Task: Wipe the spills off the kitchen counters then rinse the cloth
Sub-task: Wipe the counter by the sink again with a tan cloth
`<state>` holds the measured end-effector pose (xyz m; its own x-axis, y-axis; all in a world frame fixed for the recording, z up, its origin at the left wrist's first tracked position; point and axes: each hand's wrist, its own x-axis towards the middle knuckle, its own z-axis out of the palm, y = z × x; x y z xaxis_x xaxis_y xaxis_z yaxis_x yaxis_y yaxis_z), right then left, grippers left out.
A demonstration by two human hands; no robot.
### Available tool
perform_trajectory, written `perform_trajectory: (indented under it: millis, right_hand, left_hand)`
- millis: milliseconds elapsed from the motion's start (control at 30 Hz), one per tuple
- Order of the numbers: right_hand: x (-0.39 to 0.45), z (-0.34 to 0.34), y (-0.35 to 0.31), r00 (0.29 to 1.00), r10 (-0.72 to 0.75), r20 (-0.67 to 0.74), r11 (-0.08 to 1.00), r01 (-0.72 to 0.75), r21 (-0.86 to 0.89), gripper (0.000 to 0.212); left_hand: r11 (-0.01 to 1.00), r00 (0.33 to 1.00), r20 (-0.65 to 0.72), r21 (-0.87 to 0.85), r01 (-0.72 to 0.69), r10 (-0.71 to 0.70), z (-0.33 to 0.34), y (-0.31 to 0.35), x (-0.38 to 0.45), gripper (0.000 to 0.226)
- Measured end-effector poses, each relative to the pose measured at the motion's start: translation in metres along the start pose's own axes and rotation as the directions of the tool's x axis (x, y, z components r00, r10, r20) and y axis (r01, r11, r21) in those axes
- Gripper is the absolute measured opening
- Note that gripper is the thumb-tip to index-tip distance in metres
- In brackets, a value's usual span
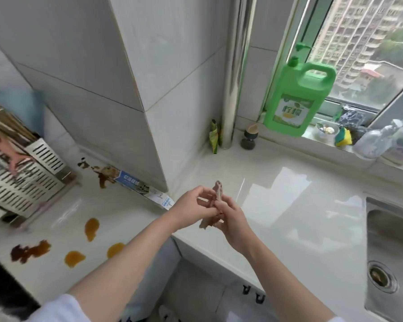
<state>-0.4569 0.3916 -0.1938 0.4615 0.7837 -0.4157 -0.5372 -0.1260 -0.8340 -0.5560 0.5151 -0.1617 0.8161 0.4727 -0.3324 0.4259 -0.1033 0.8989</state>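
Observation:
A small bunched greyish-brown cloth [217, 194] is held upright between both hands above the inner corner of the pale counter [289, 205]. My left hand [196, 209] holds it from the left, and my right hand [230, 219] grips its lower part. Orange spills [91, 228] and a dark brown spill [29, 251] lie on the left counter. Another brown spill [102, 175] sits by the wall. The steel sink [391, 263] with its drain is at the right edge.
A metal dish rack [21, 173] stands at the far left. A flat printed box [144, 189] lies along the wall. A green detergent jug [298, 98], a sponge [342, 137], bottles and small jars line the window sill.

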Motion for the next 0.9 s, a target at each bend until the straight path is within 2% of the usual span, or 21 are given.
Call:
perform_trajectory:
  millis: [100, 167, 233, 367, 500, 567, 667, 733, 800, 833, 900]
  right_hand:
    - [0.017, 0.037, -0.005, 1.0, -0.009, 0.022, 1.0, 0.009, -0.015, 0.028]
    - [0.029, 0.058, -0.002, 0.999, 0.01, 0.039, 1.0, -0.009, -0.028, 0.026]
    - [0.037, 0.073, 0.002, 0.999, 0.026, 0.039, 0.998, -0.024, -0.062, 0.024]
    - [0.052, 0.098, 0.016, 0.999, 0.049, 0.021, 0.994, -0.047, -0.095, 0.023]
    - [0.069, 0.114, 0.018, 0.988, 0.147, 0.043, 0.986, -0.143, -0.083, 0.029]
    - [0.077, 0.121, 0.015, 0.978, 0.199, 0.069, 0.978, -0.193, -0.083, 0.034]
    - [0.081, 0.132, 0.011, 0.948, 0.286, 0.14, 0.957, -0.289, 0.003, 0.043]
    - [0.085, 0.136, 0.006, 0.926, 0.314, 0.21, 0.946, -0.324, 0.012, 0.039]
    - [0.091, 0.133, 0.008, 0.911, 0.336, 0.239, 0.94, -0.34, -0.027, 0.034]
    - [0.094, 0.132, 0.01, 0.904, 0.35, 0.246, 0.935, -0.352, -0.035, 0.035]
    - [0.1, 0.127, 0.015, 0.877, 0.393, 0.277, 0.916, -0.399, -0.037, 0.042]
  left_hand:
    - [1.0, 1.0, 0.009, -0.003, 0.0, 0.0, -0.046, -0.015, -0.013, 0.07]
    - [1.0, 1.0, 0.015, 0.016, 0.01, -0.01, -0.068, -0.029, -0.017, 0.077]
    - [1.0, 1.0, -0.003, 0.009, 0.022, -0.022, -0.084, -0.039, -0.019, 0.068]
    - [0.987, 0.995, -0.031, -0.137, 0.086, -0.091, -0.112, -0.049, -0.032, 0.052]
    - [0.955, 0.99, 0.096, -0.267, 0.13, -0.107, -0.133, -0.053, -0.05, 0.046]
    - [0.916, 0.988, 0.081, -0.372, 0.151, -0.13, -0.137, -0.056, -0.056, 0.045]
    - [0.947, 0.988, -0.058, -0.296, 0.12, -0.144, -0.132, -0.062, -0.062, 0.06]
    - [0.973, 0.982, -0.097, -0.185, 0.14, -0.159, -0.128, -0.067, -0.062, 0.078]
    - [0.969, 0.972, -0.109, -0.162, 0.188, -0.207, -0.123, -0.07, -0.061, 0.082]
    - [0.955, 0.972, -0.094, -0.229, 0.189, -0.214, -0.121, -0.071, -0.062, 0.077]
    - [0.867, 0.964, -0.11, -0.47, 0.166, -0.244, -0.116, -0.07, -0.065, 0.062]
